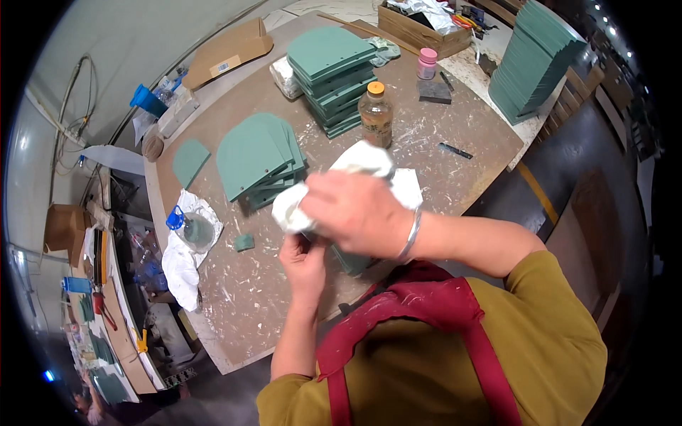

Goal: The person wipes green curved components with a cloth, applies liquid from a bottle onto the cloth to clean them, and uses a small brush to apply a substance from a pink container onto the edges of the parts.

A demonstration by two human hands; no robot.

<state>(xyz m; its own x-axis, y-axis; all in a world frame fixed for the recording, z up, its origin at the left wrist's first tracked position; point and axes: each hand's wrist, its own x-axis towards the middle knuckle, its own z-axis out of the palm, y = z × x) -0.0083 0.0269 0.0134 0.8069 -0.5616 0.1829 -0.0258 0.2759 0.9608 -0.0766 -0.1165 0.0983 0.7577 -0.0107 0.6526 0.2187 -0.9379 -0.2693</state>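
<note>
My right hand (364, 216), with a bracelet at the wrist, is closed on a white cloth (290, 208) that bulges out past its fingers. It is slightly smeared by motion. Just below it, my left hand (304, 264) is pinched around something small that the cloth and right hand mostly hide. Part of a green panel (353, 263) shows beneath my right hand; whether the left hand grips it, I cannot tell. Left of the hands lies a fanned pile of rounded green panels (254, 153), with a small green scrap (244, 243) nearer me.
A taller stack of green panels (330, 53) stands behind an orange-capped bottle (376, 117). A clear blue-topped bottle (195, 228) rests on a white rag (181, 273). A pink bottle (426, 65), a dark block (434, 92) and a large green stack (529, 64) are at the far right.
</note>
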